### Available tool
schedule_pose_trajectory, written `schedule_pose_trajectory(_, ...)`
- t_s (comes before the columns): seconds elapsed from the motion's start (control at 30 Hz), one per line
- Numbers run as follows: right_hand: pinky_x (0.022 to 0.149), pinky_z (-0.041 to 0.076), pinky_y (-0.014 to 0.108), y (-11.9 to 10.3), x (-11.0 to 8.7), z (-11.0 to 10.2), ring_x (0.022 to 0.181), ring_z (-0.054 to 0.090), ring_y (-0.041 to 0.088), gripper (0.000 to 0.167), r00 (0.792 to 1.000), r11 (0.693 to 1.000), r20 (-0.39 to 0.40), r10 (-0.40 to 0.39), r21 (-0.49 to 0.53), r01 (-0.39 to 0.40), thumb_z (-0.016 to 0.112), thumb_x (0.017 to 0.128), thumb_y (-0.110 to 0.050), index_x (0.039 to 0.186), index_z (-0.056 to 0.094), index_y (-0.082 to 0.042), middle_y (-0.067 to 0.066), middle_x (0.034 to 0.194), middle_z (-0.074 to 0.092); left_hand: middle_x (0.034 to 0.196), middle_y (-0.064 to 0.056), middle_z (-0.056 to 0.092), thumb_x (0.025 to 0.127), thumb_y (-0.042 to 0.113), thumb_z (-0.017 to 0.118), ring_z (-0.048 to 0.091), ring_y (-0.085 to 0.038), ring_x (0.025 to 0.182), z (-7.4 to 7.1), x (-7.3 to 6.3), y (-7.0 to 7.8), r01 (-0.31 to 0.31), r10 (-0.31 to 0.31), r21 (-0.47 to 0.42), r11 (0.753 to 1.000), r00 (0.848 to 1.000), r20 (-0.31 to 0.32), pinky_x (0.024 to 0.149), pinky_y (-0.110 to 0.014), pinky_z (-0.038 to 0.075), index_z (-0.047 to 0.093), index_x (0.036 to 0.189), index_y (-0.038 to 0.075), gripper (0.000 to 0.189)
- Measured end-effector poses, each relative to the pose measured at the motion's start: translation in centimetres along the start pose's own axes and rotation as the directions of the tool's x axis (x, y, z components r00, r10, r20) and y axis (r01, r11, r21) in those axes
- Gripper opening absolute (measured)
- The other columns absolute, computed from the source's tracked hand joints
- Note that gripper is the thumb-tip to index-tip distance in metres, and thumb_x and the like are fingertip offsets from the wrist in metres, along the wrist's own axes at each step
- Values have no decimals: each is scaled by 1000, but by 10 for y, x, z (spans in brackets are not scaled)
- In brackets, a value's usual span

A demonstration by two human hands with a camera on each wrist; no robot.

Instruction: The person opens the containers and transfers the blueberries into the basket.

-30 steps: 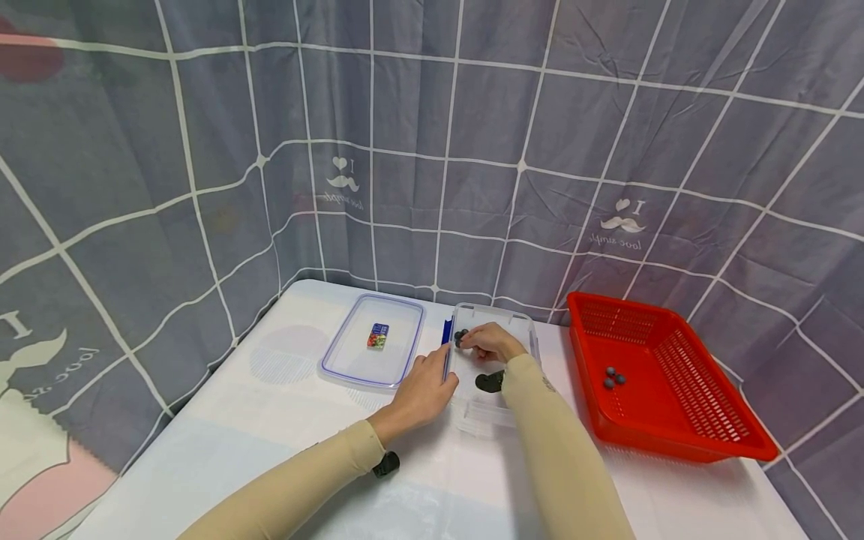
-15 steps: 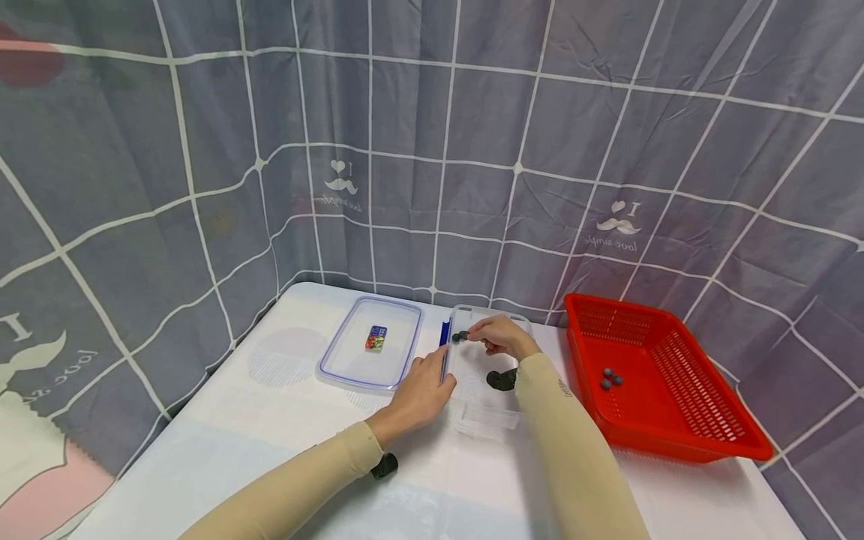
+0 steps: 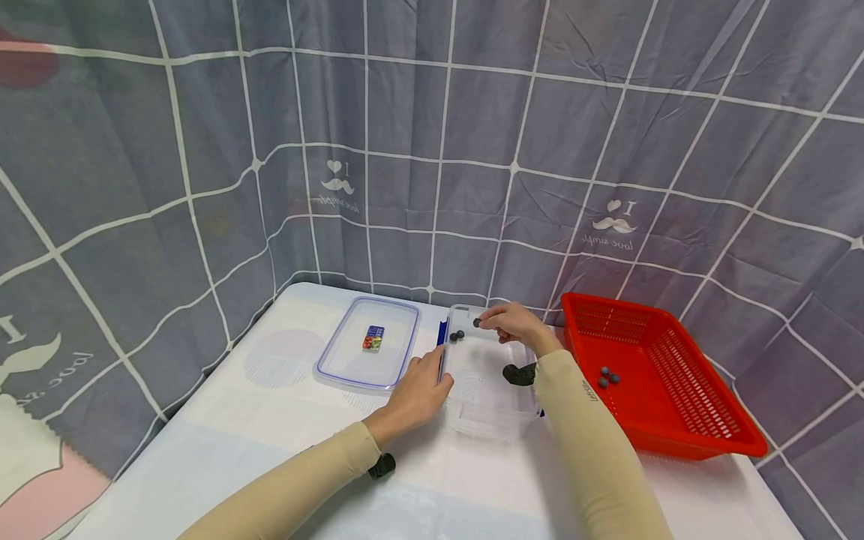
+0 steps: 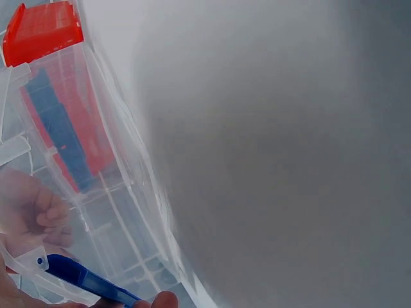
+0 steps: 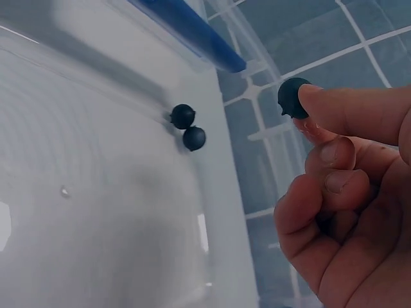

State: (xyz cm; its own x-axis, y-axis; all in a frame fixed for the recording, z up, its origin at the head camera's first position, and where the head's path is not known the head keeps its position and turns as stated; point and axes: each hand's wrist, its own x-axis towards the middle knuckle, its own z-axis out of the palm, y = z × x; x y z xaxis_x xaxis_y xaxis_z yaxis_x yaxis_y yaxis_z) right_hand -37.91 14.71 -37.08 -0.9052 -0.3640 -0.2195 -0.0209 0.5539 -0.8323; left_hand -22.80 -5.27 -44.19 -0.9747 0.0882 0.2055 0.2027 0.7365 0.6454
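Note:
My right hand (image 3: pixel 516 328) pinches one dark blueberry (image 5: pixel 293 97) between thumb and index finger, with the other fingers curled beneath. It is over the far end of a clear plastic food box (image 3: pixel 482 375). Two more blueberries (image 5: pixel 188 127) lie together on the box floor near its far left corner. My left hand (image 3: pixel 420 386) holds the box's left side, its fingers by the blue latch (image 4: pixel 83 279); only some fingertips show in the left wrist view. A red plastic basket (image 3: pixel 648 382) to the right contains several blueberries (image 3: pixel 604 377).
Left of the box lies a clear lid (image 3: pixel 344 349) with a blue-edged rim and a colourful label. A white patterned cloth (image 3: pixel 290 435) covers the table. Behind it hangs a grey curtain (image 3: pixel 405 187) with white grid lines.
My right hand has picked up a blueberry from the cluster at the box's far left and moved right with it, leaving two there. My left hand stays at the box's side.

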Motion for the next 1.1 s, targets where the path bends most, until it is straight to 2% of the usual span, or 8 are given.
schedule_pose_trajectory(0.13,62,45,27,-5,-9,-9,58,39,16,36,1000,1000,10,-26,5,26,66,95,-17,127,65,1,0,60,39,150,-11,51,100,34,42,50,-29,123,0,0,-1,-6,6,2,1000,1000,-9,101,-47,45,34,156,6,63)
schedule_pose_trajectory(0.33,64,46,28,-8,-19,-24,60,42,17,37,1000,1000,-1,-23,-3,23,67,95,-21,126,65,-1,0,61,39,148,-11,52,100,33,42,51,-28,118,0,-1,-2,-12,13,8,1000,1000,-21,99,-45,46,35,156,5,63)
schedule_pose_trajectory(0.63,69,49,30,-4,-29,-46,61,42,17,39,999,999,-30,-32,-15,32,67,95,-22,127,64,0,0,63,41,148,-11,52,100,33,41,51,-28,118,0,0,-2,-14,14,2,1000,1000,-20,98,-46,46,35,156,5,63)
schedule_pose_trajectory(0.87,72,51,29,0,-43,-64,63,46,18,37,997,998,-60,-46,-45,43,66,96,-25,126,66,-3,0,65,43,149,-11,51,100,33,42,51,-28,119,0,0,-2,-15,14,-7,1000,1000,-21,99,-46,46,35,155,3,63)
schedule_pose_trajectory(1.1,71,50,28,8,-55,-84,65,45,17,40,996,998,-68,-53,-20,52,65,97,-23,129,62,2,1,69,45,150,-11,51,100,32,42,51,-28,120,1,0,-1,-14,14,-10,1000,1000,-16,100,-46,45,35,156,5,63)
